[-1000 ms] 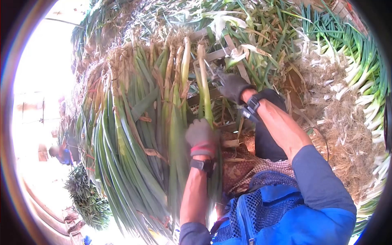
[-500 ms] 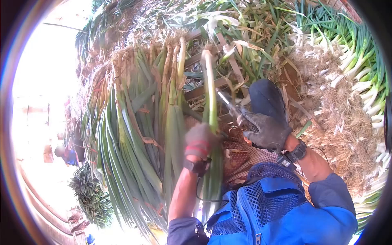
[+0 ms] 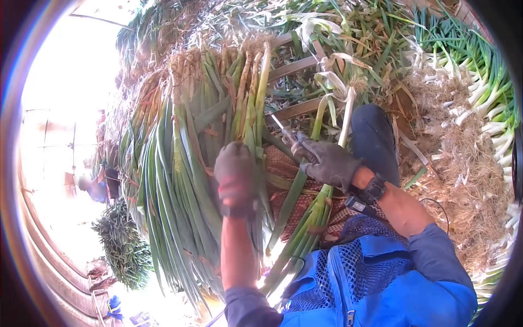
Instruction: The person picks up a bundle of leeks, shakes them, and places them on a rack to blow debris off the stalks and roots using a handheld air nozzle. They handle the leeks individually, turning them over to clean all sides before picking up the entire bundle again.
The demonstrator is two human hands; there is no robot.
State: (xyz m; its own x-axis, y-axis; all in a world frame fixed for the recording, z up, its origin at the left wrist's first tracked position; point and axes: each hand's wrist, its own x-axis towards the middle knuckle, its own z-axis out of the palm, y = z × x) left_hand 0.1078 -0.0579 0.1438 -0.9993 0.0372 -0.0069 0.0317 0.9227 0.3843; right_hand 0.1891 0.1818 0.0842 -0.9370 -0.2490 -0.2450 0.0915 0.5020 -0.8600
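The person's gloved left hand (image 3: 235, 177) was closed around a stalk in the big pile of untrimmed green onions (image 3: 180, 163) that lay lengthwise at their left side, roots pointing away from them. The gloved right hand (image 3: 326, 162) was shut on a small knife (image 3: 280, 126), its blade pointing up toward the wooden slats (image 3: 297, 68), and seemed also to press against one or two trimmed stalks (image 3: 310, 212) that lay slanting across the patterned cloth (image 3: 286, 169) on the lap; how firmly it held those stalks could not be told. The onions looked light but long and floppy: the white shank near the roots was probably the stiff part and the best place for a grip, while the green leaves would bend, crease or tear if squeezed, and loose skins could make them slippery. A stalk lifted by its middle would likely droop at both ends. Room was tight. The pile crowded the left hand, the person's dark knee (image 3: 373, 139) stood just beside the knife hand, and the slats lay close ahead of the blade tip. To the right lay a mat of cut roots and dry peelings (image 3: 457, 163), and beyond it a row of cleaned onions (image 3: 490, 92) along the edge. Another person (image 3: 95, 188) was well off to the left in bright light.
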